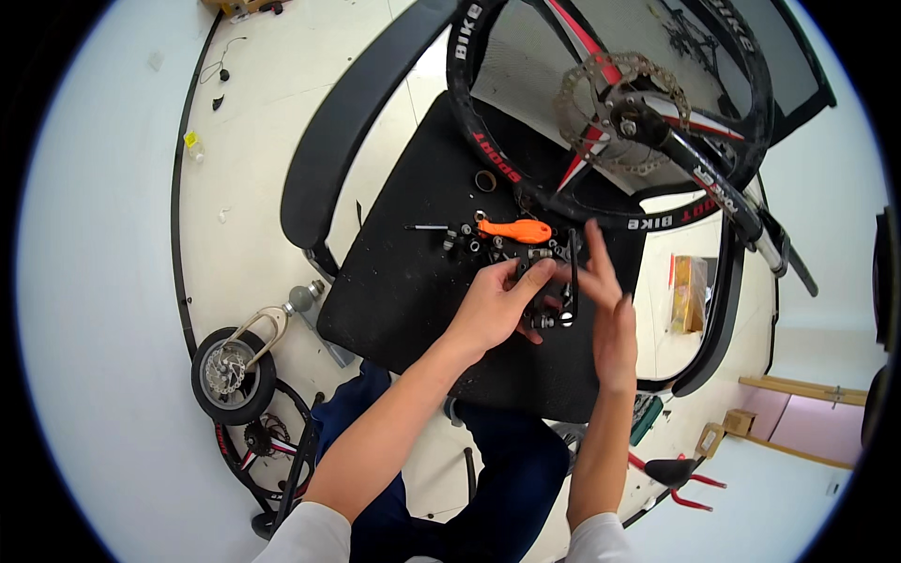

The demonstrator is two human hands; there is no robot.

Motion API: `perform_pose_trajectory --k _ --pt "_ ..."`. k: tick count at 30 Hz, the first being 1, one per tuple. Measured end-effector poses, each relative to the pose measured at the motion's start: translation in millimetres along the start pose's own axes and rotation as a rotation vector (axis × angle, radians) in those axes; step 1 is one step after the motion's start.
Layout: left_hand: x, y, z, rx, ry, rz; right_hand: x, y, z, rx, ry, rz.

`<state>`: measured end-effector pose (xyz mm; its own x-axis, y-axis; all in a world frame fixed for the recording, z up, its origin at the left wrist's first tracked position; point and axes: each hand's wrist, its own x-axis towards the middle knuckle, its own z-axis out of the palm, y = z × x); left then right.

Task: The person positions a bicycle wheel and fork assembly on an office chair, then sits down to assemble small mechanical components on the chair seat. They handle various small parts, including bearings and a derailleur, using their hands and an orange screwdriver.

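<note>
My left hand (497,305) grips a small black metal part (542,298) over a black chair seat (404,281). My right hand (608,305) pinches a long black hex key (572,258) that stands upright with its lower end at the part. Just behind the hands lies an orange-handled tool (516,229) among several small bolts and nuts (465,242). A thin black pin (427,227) and a dark ring (485,180) lie farther back on the seat.
A black bicycle wheel (479,141) with a disc rotor (601,80) and a fork (713,188) stands beyond the seat. The curved chair back (343,141) is on the left. A small wheel (230,375) lies lower left, and a yellow box (690,291) is on the right.
</note>
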<state>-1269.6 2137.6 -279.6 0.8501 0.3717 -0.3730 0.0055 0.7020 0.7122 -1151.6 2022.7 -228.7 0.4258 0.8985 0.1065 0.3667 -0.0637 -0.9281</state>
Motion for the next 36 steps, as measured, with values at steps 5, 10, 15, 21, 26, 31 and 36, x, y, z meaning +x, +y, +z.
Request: perform_pose_trajectory --k 5,10,15,21,26,31,36 --pt "8 6 7 -0.124 0.047 0.078 -43 17 -16 -0.079 -0.013 0.071" --pt "-3 2 3 -0.084 0.034 0.054 -11 3 0 -0.047 0.071 0.03" --pt "3 1 8 -0.133 0.104 0.057 -39 1 -13 -0.088 -0.012 0.047" --pt "-2 0 2 -0.117 0.058 0.072 1 3 -3 -0.166 0.07 0.018" --pt "3 4 4 -0.135 0.135 0.088 -33 9 -11 0.036 -0.04 -0.063" --pt "1 -2 3 -0.125 0.08 0.066 -32 22 -7 -0.15 0.239 0.295" --pt "0 -1 4 -0.165 0.102 0.124 -20 -1 22 0.088 0.285 0.309"
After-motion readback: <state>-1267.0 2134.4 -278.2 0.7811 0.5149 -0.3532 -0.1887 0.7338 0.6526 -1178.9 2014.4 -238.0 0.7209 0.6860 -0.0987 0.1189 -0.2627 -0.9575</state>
